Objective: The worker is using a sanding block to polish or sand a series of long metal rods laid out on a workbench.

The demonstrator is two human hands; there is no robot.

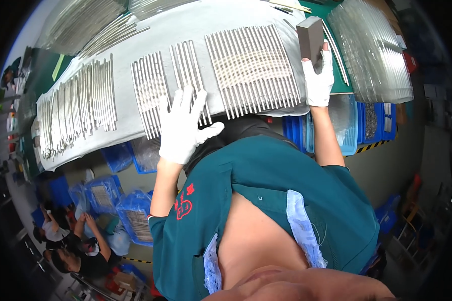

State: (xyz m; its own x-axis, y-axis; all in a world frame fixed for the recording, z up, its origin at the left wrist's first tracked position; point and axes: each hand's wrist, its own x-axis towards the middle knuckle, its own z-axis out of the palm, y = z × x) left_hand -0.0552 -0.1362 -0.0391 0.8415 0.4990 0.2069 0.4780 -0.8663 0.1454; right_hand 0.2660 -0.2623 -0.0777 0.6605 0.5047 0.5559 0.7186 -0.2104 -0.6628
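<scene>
My left hand (181, 130), in a white glove, lies with its fingers spread over the lower ends of a narrow group of silver metal rods (185, 62). The fingers are open and seem to grip nothing. At the right, my right hand (318, 86) is closed on a grey-brown rectangular block (310, 39), which stands upright. Its white glove leaves the thumb tip and a fingertip bare. Between the hands, a wide group of rods (253, 70) lies side by side. Another set of rods (148, 93) is just left of my left hand.
More rods (78, 105) lie at the table's left on the grey-white cloth (123, 47). Clear plastic packs (369, 50) are stacked at the far right. Blue bins (376, 120) stand below the table edge. Other people (85, 251) sit at the lower left.
</scene>
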